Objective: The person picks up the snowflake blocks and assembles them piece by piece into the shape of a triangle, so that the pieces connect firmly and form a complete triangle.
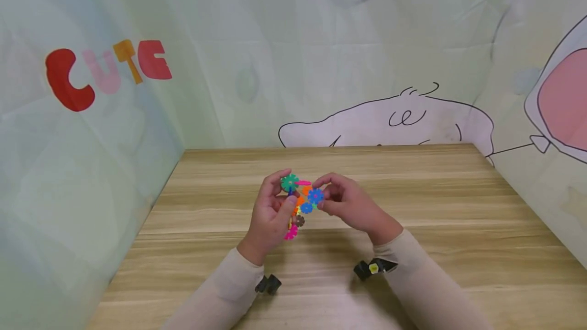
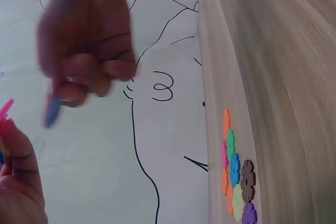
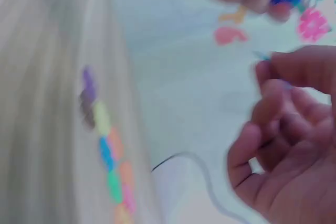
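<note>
While my right grip (image 1: 350, 205) pinches near-closed on a blue disc (image 1: 315, 196), I've got the disc cluster (image 1: 290, 183) just left of it in my curled left grip (image 1: 269, 214), pink disc (image 1: 303, 183) edge-on, long axis toward the right grip.

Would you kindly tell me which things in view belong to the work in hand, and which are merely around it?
In the work:
joined discs in the left hand
blue disc in the right hand
other discs on the table, probably

Merely around:
printed backdrop
wrist cameras
</note>
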Action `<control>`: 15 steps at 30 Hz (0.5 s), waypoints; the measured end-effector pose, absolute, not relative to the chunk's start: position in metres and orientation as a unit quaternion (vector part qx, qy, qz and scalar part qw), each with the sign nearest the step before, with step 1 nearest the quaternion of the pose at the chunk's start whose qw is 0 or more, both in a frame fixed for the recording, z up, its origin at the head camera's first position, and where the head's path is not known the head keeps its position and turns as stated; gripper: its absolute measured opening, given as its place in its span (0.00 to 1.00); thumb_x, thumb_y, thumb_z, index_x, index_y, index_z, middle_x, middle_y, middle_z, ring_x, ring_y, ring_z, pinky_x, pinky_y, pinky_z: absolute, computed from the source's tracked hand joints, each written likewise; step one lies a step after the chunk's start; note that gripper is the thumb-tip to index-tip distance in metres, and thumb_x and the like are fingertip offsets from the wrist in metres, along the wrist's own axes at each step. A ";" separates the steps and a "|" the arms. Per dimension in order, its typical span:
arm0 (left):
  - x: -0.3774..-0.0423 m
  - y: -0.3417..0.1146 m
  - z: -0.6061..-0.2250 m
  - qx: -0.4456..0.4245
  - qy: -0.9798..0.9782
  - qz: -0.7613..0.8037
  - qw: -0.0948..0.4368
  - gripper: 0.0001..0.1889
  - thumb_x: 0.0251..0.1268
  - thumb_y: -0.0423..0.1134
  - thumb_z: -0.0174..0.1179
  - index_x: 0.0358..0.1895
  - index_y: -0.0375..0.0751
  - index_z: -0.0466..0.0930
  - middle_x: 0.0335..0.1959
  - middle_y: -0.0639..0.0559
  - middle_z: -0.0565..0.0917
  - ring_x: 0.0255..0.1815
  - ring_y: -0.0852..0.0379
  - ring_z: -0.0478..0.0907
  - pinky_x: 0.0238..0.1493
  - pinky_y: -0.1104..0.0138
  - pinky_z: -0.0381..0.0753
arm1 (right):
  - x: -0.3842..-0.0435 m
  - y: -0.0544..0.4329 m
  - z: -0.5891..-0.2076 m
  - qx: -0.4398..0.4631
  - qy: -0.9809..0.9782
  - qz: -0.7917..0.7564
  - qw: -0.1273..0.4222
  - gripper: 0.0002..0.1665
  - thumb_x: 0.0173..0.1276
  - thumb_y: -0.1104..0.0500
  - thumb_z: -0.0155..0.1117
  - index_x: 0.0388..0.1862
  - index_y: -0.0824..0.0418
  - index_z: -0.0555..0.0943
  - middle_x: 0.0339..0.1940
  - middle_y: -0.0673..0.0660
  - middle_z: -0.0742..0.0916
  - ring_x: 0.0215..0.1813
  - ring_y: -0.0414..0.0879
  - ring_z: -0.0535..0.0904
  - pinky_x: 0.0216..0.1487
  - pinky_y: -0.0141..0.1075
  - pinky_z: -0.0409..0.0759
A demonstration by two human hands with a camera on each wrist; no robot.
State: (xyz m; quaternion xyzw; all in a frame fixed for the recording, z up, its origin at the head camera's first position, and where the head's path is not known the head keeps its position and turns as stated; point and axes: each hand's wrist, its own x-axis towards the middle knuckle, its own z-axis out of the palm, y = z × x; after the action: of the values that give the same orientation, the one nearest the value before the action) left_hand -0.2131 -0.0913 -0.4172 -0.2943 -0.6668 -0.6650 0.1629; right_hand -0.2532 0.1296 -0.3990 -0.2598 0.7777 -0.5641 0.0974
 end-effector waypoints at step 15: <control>-0.211 -0.088 -0.418 -0.318 -0.642 -0.679 0.159 0.25 0.79 0.22 0.48 0.74 0.31 0.58 0.45 0.49 0.78 0.18 0.47 0.74 0.23 0.67 0.85 | -0.235 0.130 -0.380 -0.293 0.707 -0.643 -0.007 0.18 0.72 0.71 0.64 0.59 0.66 0.78 0.36 0.57 0.83 0.33 0.47 0.77 0.34 0.32 0.80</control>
State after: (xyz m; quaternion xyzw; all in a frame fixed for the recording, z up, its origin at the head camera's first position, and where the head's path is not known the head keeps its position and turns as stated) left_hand -0.2109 -0.0876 -0.4175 -0.3181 -0.6421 -0.6790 0.1594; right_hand -0.2350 0.1304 -0.3800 -0.2926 0.7073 -0.6435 -0.0067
